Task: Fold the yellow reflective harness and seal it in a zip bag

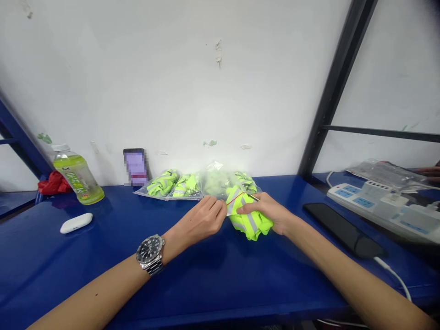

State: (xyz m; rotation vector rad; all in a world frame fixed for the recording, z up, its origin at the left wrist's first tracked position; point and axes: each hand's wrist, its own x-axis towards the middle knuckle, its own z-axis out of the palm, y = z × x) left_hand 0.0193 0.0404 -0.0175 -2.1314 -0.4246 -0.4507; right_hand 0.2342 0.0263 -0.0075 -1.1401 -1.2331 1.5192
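Note:
A bundled neon-yellow vest with grey reflective strips (252,223) is in my right hand (266,210), whose fingers are wrapped round its upper right side. A short dark stick-like item (253,197) shows by that hand's fingers. My left hand (208,215), with a metal watch on the wrist, is closed in a pinch at the bundle's left edge. From its fingertips a thin red line (235,198) runs up across the vest. Behind the hands, clear plastic bags (215,181) with similar yellow bundles (186,185) lie against the wall.
On the blue table (192,284), a green drink bottle (79,176), white earbud case (76,223) and upright phone (136,167) are at left. A black phone (343,229) on a cable and a power strip (385,206) are at right.

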